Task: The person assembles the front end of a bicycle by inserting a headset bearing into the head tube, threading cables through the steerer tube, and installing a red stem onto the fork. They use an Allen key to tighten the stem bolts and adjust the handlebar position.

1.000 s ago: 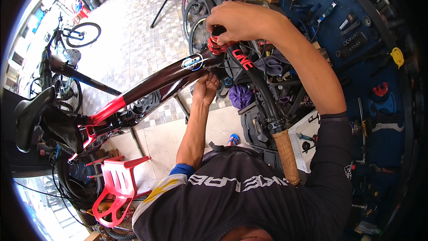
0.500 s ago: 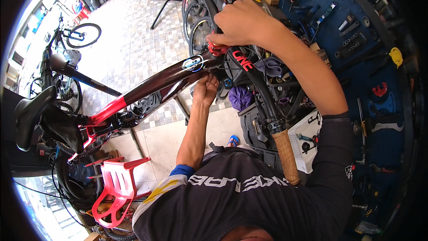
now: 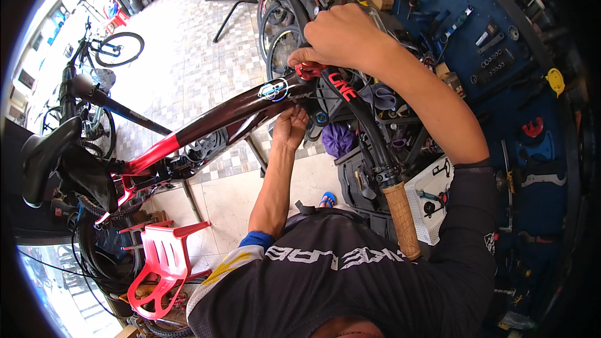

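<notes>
A mountain bike with a dark, glossy bicycle frame (image 3: 231, 109) fading to red stands in front of me, its black handlebar (image 3: 354, 109) turned toward my right. My right hand (image 3: 338, 34) is closed above the red stem (image 3: 308, 71), thumb side down; whatever its curled fingers grip is hidden beneath them. Below the front of the frame, my left hand (image 3: 291, 126) has its palm turned up and its bent fingers against the underside by the head tube. The frame partly covers those fingers. The near cork-coloured grip (image 3: 402, 220) reaches close to my torso.
Tools hang on a blue board (image 3: 476, 106) at the right. A white basket (image 3: 429, 225) with small parts stands beside the near grip. A purple bundle (image 3: 339, 140) lies behind the handlebar. At lower left is a red plastic chair (image 3: 166, 256); another bike (image 3: 116, 50) stands farther off.
My right hand has shifted slightly down and turned a little over the stem. My left hand stays under the frame, and the bike looks almost the same.
</notes>
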`<state>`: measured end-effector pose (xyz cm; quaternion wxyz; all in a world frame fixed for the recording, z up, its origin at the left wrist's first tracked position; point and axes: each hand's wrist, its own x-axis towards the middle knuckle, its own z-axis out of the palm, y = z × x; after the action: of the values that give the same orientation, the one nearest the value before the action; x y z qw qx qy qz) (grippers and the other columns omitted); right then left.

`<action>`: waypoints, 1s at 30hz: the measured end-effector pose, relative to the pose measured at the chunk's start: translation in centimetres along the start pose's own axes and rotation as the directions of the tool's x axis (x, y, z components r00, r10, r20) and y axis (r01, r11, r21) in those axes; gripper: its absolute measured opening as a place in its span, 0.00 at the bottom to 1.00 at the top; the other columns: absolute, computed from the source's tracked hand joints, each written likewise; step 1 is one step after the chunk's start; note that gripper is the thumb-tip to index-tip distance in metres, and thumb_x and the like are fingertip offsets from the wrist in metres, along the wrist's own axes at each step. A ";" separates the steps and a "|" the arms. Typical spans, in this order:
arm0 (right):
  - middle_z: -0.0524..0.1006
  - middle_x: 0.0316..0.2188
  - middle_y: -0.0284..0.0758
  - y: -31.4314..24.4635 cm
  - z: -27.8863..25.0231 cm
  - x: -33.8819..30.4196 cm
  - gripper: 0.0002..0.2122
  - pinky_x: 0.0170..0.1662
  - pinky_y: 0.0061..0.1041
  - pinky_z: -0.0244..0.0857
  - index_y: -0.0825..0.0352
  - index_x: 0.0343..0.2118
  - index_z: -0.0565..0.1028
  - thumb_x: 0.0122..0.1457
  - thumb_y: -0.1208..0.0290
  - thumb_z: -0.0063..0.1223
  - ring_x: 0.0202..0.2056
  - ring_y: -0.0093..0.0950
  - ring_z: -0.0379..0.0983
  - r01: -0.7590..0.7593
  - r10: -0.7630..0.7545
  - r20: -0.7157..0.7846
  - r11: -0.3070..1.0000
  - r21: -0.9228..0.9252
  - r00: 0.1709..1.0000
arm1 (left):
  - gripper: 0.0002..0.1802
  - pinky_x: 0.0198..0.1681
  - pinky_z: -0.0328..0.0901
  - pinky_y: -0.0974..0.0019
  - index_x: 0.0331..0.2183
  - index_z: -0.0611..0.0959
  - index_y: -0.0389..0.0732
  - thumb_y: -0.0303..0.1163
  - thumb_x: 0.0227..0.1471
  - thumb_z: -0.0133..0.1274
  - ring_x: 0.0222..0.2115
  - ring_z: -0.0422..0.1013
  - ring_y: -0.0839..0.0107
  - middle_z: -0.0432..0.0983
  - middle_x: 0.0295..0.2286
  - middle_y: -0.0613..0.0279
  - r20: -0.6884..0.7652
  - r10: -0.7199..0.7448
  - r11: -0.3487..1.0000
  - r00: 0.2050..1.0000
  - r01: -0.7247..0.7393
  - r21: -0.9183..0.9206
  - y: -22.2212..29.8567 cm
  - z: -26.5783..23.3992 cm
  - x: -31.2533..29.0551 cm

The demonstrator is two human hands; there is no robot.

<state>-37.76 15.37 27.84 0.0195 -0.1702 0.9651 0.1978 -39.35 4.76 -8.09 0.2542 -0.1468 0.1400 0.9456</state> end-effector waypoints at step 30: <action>0.79 0.27 0.40 0.5 1.2 0.2 0.18 0.37 0.40 0.71 0.63 0.38 0.79 0.55 0.52 0.57 0.34 0.42 0.78 0.049 -0.044 -0.100 0.998 0.044 0.994 | 0.03 0.49 0.63 0.56 0.34 0.74 0.40 0.27 0.58 0.47 0.37 0.68 0.63 0.73 0.35 0.59 0.058 -0.017 1.000 0.998 0.018 -0.024 0.2 -0.5 0.4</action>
<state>-38.18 16.17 26.86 -0.0197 -0.2017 0.9651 0.1661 -39.73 4.59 -8.63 0.2645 -0.1236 0.1196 0.9489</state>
